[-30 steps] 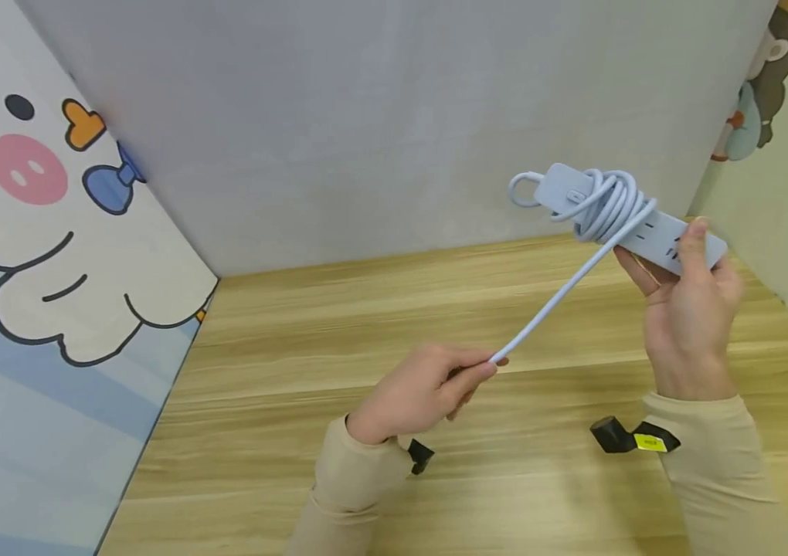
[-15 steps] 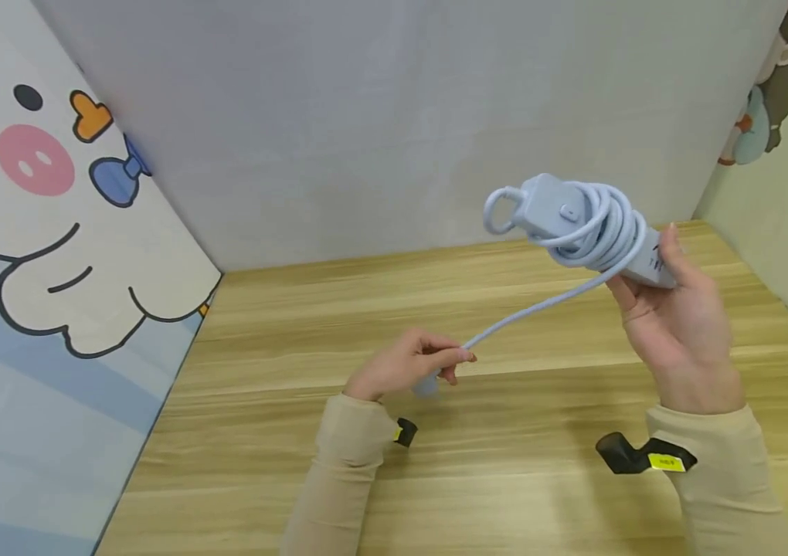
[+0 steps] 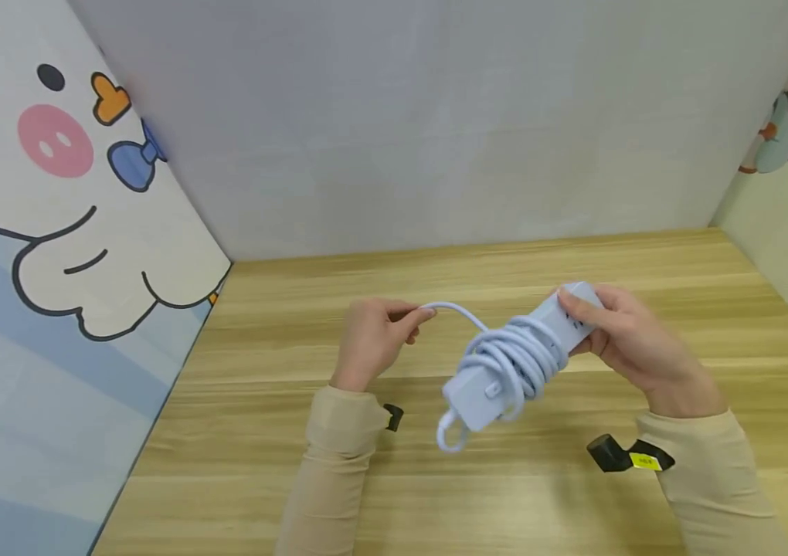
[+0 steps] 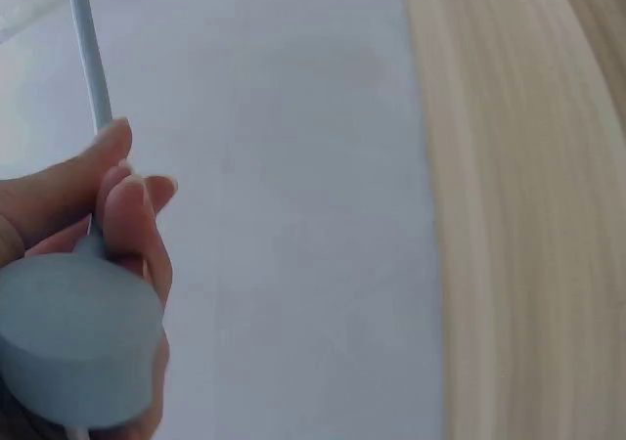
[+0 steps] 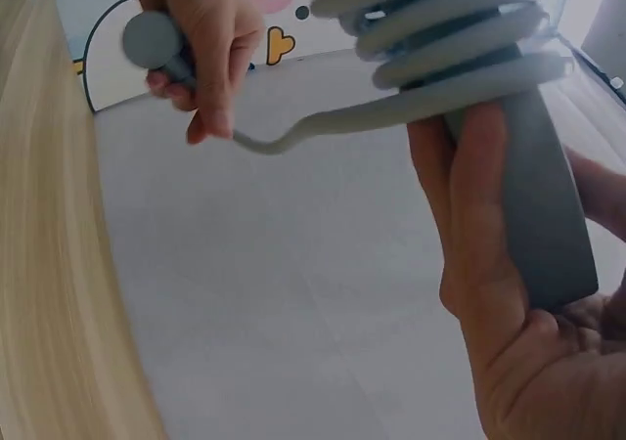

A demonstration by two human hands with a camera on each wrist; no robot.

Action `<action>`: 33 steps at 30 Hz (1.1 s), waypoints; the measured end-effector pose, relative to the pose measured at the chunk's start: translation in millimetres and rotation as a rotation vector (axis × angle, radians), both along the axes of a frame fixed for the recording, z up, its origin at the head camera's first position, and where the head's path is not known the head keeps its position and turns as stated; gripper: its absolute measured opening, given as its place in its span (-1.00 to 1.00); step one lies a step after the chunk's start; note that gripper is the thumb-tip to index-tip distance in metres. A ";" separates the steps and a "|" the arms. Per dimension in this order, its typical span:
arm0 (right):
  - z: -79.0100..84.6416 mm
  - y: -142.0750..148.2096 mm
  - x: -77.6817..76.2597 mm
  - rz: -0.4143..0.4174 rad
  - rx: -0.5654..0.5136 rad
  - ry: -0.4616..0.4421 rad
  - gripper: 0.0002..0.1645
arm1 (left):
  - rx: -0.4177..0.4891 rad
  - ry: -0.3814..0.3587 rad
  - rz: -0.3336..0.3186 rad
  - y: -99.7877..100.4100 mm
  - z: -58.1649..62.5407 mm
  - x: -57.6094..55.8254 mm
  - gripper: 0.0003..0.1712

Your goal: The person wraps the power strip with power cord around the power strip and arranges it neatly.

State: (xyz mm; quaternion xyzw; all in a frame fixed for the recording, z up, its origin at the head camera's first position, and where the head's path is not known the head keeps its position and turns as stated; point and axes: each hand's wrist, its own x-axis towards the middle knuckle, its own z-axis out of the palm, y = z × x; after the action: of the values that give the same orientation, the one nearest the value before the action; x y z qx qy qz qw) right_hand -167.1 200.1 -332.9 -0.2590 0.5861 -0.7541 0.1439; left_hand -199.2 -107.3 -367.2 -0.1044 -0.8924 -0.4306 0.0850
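Observation:
A pale blue power strip (image 3: 475, 395) slants over the table, its cord (image 3: 514, 357) wound round the middle in several turns. My right hand (image 3: 633, 340) grips the socket end, thumb on top; the right wrist view shows its fingers (image 5: 479, 186) beneath the strip (image 5: 548, 205). A small loop of cord sticks out at the other end. From the coil a short length of cord (image 3: 460, 307) runs to my left hand (image 3: 376, 340), which pinches it between thumb and fingers. In the left wrist view the round plug (image 4: 78, 332) sits at the palm side of that hand.
Beneath both hands spreads a wood-grain tabletop (image 3: 491, 494). A plain grey-white panel (image 3: 463, 131) stands at the back. Side panels with cartoon prints close off the left (image 3: 88, 255) and the right (image 3: 783, 239).
My right hand has lowered the strip and swung it left, so its looped end now points down toward the front. My left hand has moved left and up; the cord between them hangs slacker.

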 end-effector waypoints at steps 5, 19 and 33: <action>3.1 -8.0 3.3 -0.183 0.438 0.090 -0.80 | 0.010 0.094 0.085 1.0 13.9 10.7 -0.73; 8.6 -20.1 5.0 -0.553 0.607 0.236 -0.65 | 0.043 0.333 -0.004 18.3 53.2 52.0 -0.85; -12.5 -29.1 -5.2 -0.885 0.292 0.270 -0.69 | 0.239 -0.084 -0.323 42.0 59.4 71.4 -0.59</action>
State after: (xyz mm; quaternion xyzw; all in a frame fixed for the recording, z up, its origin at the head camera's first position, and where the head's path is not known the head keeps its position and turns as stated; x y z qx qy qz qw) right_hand -172.3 171.1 -345.5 -0.0576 0.7533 -0.6123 -0.2329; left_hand -127.8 -65.3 -307.8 -0.2172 -0.8095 -0.5453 -0.0108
